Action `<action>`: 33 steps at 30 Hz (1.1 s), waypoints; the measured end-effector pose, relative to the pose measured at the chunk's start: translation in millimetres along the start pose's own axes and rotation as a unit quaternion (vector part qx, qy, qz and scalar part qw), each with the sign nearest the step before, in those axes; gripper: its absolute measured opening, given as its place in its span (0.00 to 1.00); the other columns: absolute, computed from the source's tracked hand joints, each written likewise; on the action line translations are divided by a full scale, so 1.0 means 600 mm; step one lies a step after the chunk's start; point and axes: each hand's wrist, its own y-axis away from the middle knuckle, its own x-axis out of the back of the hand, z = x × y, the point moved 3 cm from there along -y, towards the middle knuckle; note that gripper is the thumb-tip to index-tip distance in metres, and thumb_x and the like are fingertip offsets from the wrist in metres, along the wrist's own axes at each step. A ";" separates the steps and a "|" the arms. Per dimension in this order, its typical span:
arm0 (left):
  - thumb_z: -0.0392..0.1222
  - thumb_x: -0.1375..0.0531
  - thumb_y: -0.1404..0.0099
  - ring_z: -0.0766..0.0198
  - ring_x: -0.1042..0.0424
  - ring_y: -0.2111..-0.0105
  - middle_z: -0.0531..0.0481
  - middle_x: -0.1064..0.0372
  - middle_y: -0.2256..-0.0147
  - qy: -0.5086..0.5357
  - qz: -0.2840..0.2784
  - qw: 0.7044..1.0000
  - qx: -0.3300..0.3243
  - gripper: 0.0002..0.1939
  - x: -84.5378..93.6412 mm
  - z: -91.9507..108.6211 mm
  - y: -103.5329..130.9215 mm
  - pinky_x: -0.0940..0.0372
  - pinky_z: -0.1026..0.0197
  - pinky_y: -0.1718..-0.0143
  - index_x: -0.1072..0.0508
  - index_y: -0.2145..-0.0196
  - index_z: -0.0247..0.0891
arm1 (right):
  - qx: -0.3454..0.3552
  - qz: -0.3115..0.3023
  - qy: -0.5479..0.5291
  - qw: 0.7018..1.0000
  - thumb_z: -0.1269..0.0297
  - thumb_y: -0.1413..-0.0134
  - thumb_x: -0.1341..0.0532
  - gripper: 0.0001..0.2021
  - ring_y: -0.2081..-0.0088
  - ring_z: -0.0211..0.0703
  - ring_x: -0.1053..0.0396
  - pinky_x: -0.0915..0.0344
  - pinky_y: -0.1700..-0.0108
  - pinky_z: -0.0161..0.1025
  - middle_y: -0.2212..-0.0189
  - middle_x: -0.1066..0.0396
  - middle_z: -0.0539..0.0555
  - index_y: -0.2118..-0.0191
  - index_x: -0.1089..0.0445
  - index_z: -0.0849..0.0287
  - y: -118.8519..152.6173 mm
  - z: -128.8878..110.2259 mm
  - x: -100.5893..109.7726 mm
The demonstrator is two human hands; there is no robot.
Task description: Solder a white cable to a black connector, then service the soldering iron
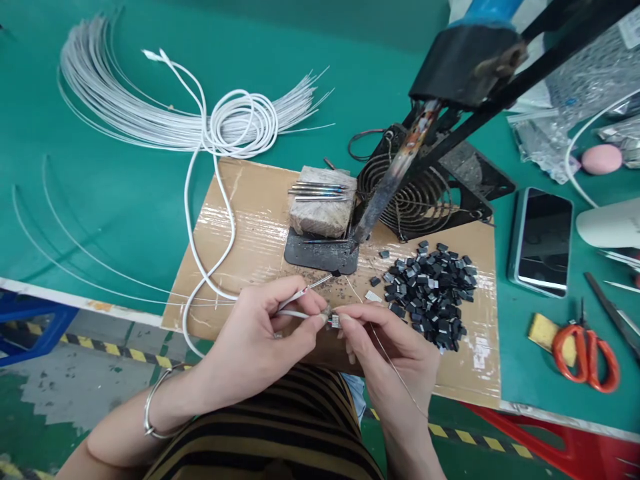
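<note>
My left hand [270, 333] pinches the stripped end of a white cable [200, 220] and a thin tool between thumb and fingers. My right hand [385, 347] holds a small metal connector [334, 321] against that cable end, and a thin solder wire [395, 370] runs back across the hand. Both hands meet above the near edge of a taped cardboard sheet [250, 220]. Just beyond them a mounted soldering iron [395, 173] slants down to a dark plate [320, 257].
A pile of small black connector shells [433, 293] lies right of my hands. A grey block holding metal tips [323, 200] and a fan [415, 193] stand behind. A phone [543, 240], red scissors [585, 353] and a bundle of white wires [125, 100] lie on the green table.
</note>
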 end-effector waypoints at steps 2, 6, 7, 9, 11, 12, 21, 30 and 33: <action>0.36 0.34 0.33 0.61 0.27 0.64 0.50 0.25 0.64 -0.005 0.003 1.000 0.000 0.05 -0.001 0.000 0.000 0.31 0.76 0.61 0.22 0.68 0.35 | 0.000 0.001 0.002 1.000 0.65 0.32 0.31 0.06 0.71 0.29 0.30 0.33 0.68 0.25 0.69 0.24 0.45 0.56 0.18 0.45 0.000 0.000 0.000; 0.36 0.35 0.32 0.63 0.28 0.65 0.50 0.25 0.64 -0.011 0.007 1.000 -0.013 0.06 -0.002 0.001 -0.003 0.32 0.77 0.63 0.23 0.68 0.36 | 0.004 0.003 0.001 1.000 0.66 0.33 0.31 0.05 0.71 0.29 0.30 0.33 0.68 0.24 0.70 0.24 0.46 0.57 0.17 0.47 -0.002 0.000 0.000; 0.35 0.36 0.32 0.63 0.28 0.65 0.51 0.25 0.64 -0.014 0.009 1.000 -0.015 0.06 -0.002 0.001 -0.003 0.32 0.78 0.63 0.23 0.68 0.36 | 0.008 0.004 0.000 1.000 0.66 0.33 0.31 0.05 0.72 0.29 0.30 0.33 0.69 0.24 0.70 0.24 0.46 0.57 0.17 0.48 -0.003 0.000 0.000; 0.35 0.36 0.32 0.64 0.27 0.65 0.51 0.25 0.63 -0.023 0.011 1.000 -0.015 0.06 -0.002 -0.001 -0.003 0.33 0.78 0.64 0.24 0.68 0.36 | 0.015 0.006 0.000 1.000 0.66 0.34 0.31 0.04 0.73 0.30 0.31 0.34 0.71 0.25 0.70 0.25 0.47 0.58 0.17 0.49 -0.004 0.000 0.000; 0.35 0.36 0.32 0.64 0.27 0.64 0.51 0.25 0.63 -0.025 0.013 0.999 -0.015 0.05 -0.002 -0.003 -0.003 0.32 0.78 0.62 0.24 0.68 0.36 | 0.018 0.009 0.001 1.000 0.66 0.34 0.31 0.04 0.73 0.30 0.31 0.35 0.72 0.25 0.71 0.25 0.47 0.58 0.17 0.50 -0.005 0.000 -0.001; 0.35 0.36 0.32 0.64 0.27 0.64 0.51 0.25 0.63 -0.023 0.014 0.999 -0.017 0.05 -0.002 -0.004 -0.003 0.32 0.78 0.62 0.24 0.68 0.36 | 0.019 0.010 0.004 1.000 0.66 0.34 0.31 0.04 0.73 0.30 0.31 0.35 0.72 0.25 0.71 0.25 0.47 0.58 0.17 0.50 -0.005 0.000 -0.001; 0.36 0.36 0.32 0.62 0.26 0.64 0.51 0.25 0.63 -0.036 0.021 0.999 -0.013 0.05 -0.005 -0.008 -0.005 0.31 0.75 0.62 0.24 0.67 0.37 | 0.030 0.053 0.099 0.993 0.49 0.34 0.34 0.18 0.68 0.43 0.29 0.28 0.67 0.40 0.68 0.26 0.56 0.52 0.18 0.58 -0.008 0.005 0.004; 0.37 0.38 0.31 0.61 0.26 0.64 0.52 0.25 0.63 -0.066 0.024 0.997 -0.038 0.05 -0.002 -0.015 -0.013 0.32 0.73 0.62 0.25 0.67 0.38 | 0.078 0.077 0.173 0.979 0.57 0.24 0.44 0.18 0.68 0.40 0.32 0.32 0.67 0.39 0.65 0.30 0.55 0.43 0.21 0.57 0.005 0.005 0.014; 0.37 0.38 0.31 0.62 0.26 0.64 0.52 0.25 0.63 -0.072 0.029 0.996 -0.042 0.05 -0.001 -0.021 -0.019 0.33 0.73 0.64 0.25 0.67 0.37 | 0.101 0.076 0.170 0.977 0.68 0.21 0.48 0.18 0.69 0.33 0.34 0.35 0.66 0.35 0.64 0.31 0.51 0.38 0.24 0.52 0.010 0.003 0.020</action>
